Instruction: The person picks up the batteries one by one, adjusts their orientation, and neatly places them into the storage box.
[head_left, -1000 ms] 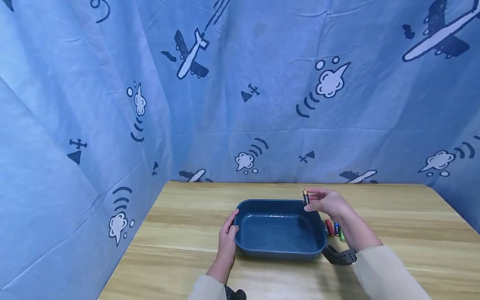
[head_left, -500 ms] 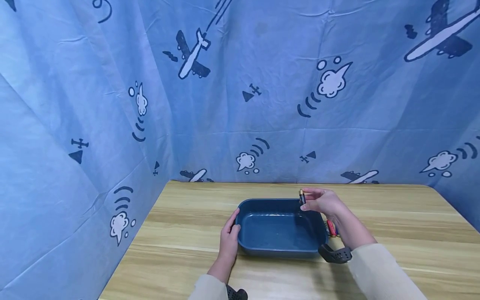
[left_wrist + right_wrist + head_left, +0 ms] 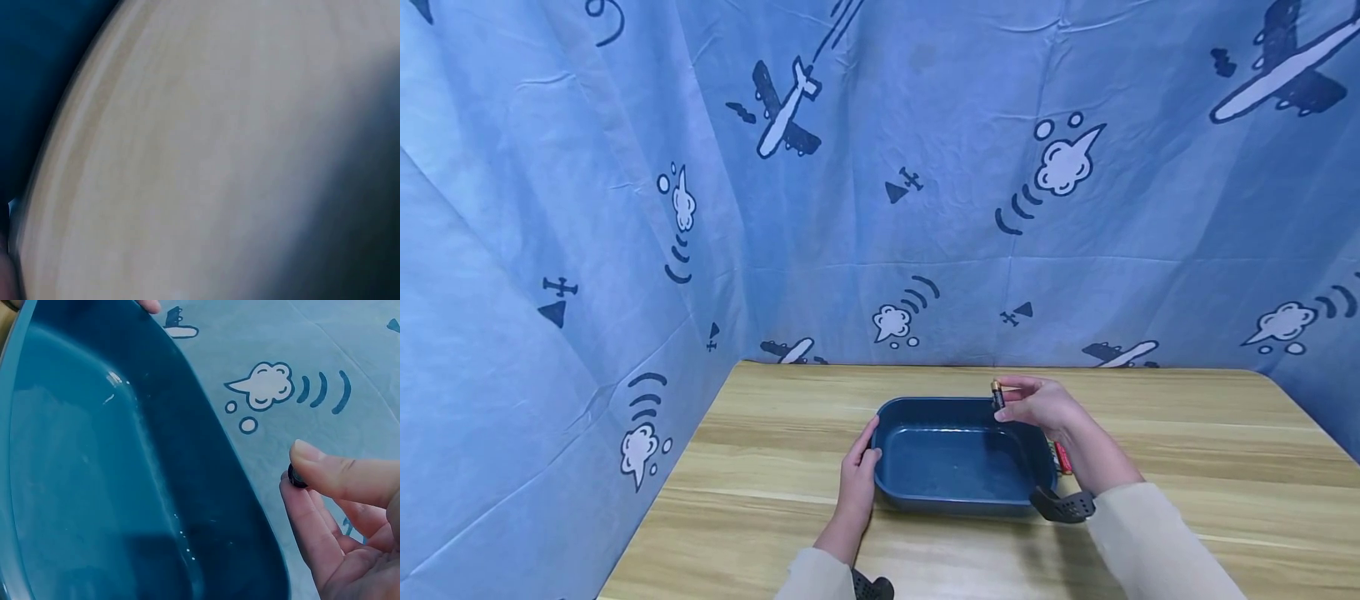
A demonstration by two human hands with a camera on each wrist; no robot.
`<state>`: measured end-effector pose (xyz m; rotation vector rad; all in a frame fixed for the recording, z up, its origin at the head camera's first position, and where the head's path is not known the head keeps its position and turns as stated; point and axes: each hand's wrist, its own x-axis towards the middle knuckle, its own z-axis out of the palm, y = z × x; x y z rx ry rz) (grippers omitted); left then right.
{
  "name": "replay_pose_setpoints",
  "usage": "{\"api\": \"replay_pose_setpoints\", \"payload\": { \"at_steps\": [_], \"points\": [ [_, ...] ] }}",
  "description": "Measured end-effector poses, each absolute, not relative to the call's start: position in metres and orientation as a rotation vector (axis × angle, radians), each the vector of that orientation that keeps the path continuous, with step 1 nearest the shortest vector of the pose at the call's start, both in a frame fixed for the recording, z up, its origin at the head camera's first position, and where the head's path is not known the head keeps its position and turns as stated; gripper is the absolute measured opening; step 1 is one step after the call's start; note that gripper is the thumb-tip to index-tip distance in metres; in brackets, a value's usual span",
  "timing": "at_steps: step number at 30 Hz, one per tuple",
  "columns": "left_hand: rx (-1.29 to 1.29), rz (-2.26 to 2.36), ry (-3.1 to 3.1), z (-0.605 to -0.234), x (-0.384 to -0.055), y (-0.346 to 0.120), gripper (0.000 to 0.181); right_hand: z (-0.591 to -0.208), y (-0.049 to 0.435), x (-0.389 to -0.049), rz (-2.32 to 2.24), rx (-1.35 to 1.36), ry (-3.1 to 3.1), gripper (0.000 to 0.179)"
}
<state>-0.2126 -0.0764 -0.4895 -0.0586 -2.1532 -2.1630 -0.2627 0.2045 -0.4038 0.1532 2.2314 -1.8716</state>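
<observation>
In the head view, a dark blue rectangular dish (image 3: 958,502) stands on the wooden table. My left hand (image 3: 855,483) rests against its left end, fingers fairly straight along the outer wall and thumb at the side. Over the dish's back right corner, my right hand (image 3: 1033,406) pinches a black battery (image 3: 997,395) with a gold end, held nearly upright between thumb and fingertips. The right wrist view shows the battery's dark end (image 3: 296,477) between the thumb and fingers, just outside the dish's rim. Most of the left hand is out of its own wrist view.
A red battery (image 3: 1063,458) lies by the dish's right end, partly covered by my right wrist. The wooden table (image 3: 760,467) runs back to a blue curtain (image 3: 820,233) printed with planes and clouds. Dark straps (image 3: 1063,506) circle my wrists.
My right hand has moved slightly left with the battery. Its arm now hides the blue and green batteries that showed beside the red one. The left hand stays at the dish.
</observation>
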Motion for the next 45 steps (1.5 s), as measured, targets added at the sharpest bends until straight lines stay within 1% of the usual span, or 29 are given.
{"api": "replay_pose_setpoints", "payload": {
  "at_steps": [7,12,24,35,45],
  "points": [
    [-0.065,-2.153,-2.136,-0.510,-0.225,-0.077,0.045,-0.405,0.198,-0.266,-1.955,0.091,2.129,0.060],
    [-0.076,-2.157,-2.124,-0.511,-0.224,-0.076,0.045,-0.405,0.192,-0.267,-1.935,0.087,2.141,0.061],
    [-0.060,-2.162,-2.120,-0.514,-0.223,-0.079,0.044,-0.414,0.175,-0.272,-1.961,0.085,2.075,0.052],
    [-0.075,-2.156,-2.104,-0.514,-0.225,-0.078,0.044,-0.423,0.161,-0.278,-1.976,-0.004,2.023,0.054],
    [-0.086,-2.146,-2.103,-0.515,-0.225,-0.079,0.044,-0.431,0.149,-0.279,-2.022,-0.003,1.942,0.053]
  ]
}}
